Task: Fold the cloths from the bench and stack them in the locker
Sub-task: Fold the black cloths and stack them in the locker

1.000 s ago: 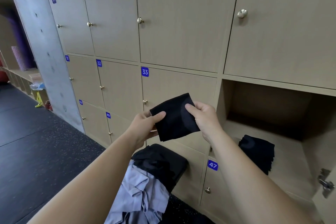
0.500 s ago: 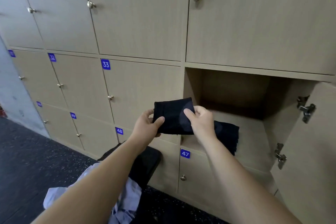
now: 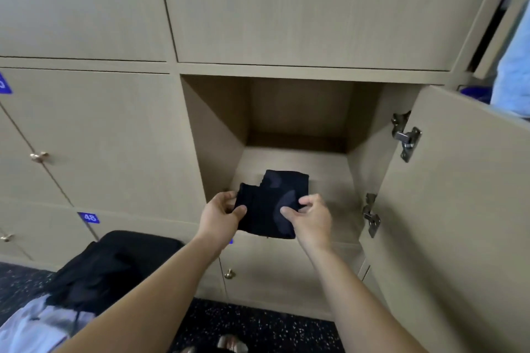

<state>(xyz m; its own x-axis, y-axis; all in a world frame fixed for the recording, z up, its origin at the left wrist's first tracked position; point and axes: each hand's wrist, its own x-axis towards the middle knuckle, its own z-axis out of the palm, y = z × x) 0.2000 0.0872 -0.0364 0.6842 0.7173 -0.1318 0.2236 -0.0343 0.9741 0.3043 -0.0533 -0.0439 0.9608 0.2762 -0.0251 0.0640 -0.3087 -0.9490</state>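
A wall of pale wood lockers fills the view. One locker (image 3: 218, 135) stands open in the middle, its door (image 3: 459, 209) swung out to the right. Below lies a dark speckled floor (image 3: 258, 321).

At lower left a black padded tabletop (image 3: 143, 241) carries a loose black heap (image 3: 94, 278) and, nearer the corner, a crumpled pale cloth (image 3: 34, 327).

Both bare forearms reach up from the bottom edge to the locker's mouth. The left hand (image 3: 219, 216) grips the left edge of a folded black cloth (image 3: 263, 209), thumb on top and fingers (image 3: 226, 195) curled beneath. The right hand (image 3: 311, 216) pinches the cloth's right side, thumb pressed on its face and fingers (image 3: 308, 200) bent at its edge. The cloth hangs over the locker's front lip, partly inside.

Just behind it a black stack (image 3: 286, 180) lies on the locker floor; whether cloth and stack touch cannot be told.

Two metal hinges (image 3: 405, 135) sit on the door's inner edge. A blue tag (image 3: 89, 217) reads 48, and a small knob (image 3: 229, 274) marks the door below.
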